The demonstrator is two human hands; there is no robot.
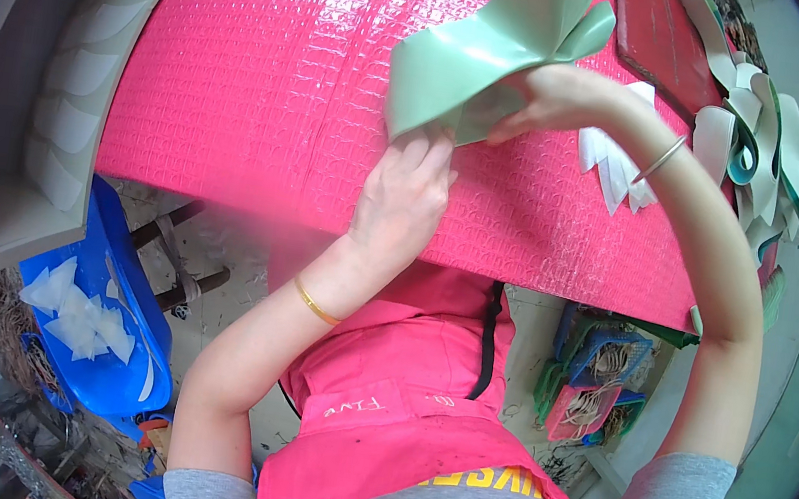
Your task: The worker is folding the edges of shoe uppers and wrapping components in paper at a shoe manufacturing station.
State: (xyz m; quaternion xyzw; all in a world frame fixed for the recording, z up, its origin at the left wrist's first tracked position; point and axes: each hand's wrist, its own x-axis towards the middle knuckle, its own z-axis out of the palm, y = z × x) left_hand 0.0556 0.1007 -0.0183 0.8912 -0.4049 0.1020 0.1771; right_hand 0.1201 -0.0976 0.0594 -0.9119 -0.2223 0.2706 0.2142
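A pale green, glossy flexible sheet point(487, 44) is bent and raised over the pink table cover, its far right end curling upward. My left hand point(405, 190) is closed, with its fingers pinching the sheet's near left edge. My right hand point(556, 98) reaches in from the right and grips the sheet along its near right side, its fingertips partly under the fold. Whitish translucent material shows between the two hands, beneath the green sheet; I cannot make out its shape. Several white pointed pieces point(614, 172) lie on the cover beside my right forearm.
The quilted pink cover point(260, 80) spans the table. At left, a grey tray point(12, 87) holds white curved pieces; below it stands a blue bin point(118, 354) with white scraps. A red board point(664, 42) and curled sheets point(771, 147) sit at right, above small baskets point(585, 410).
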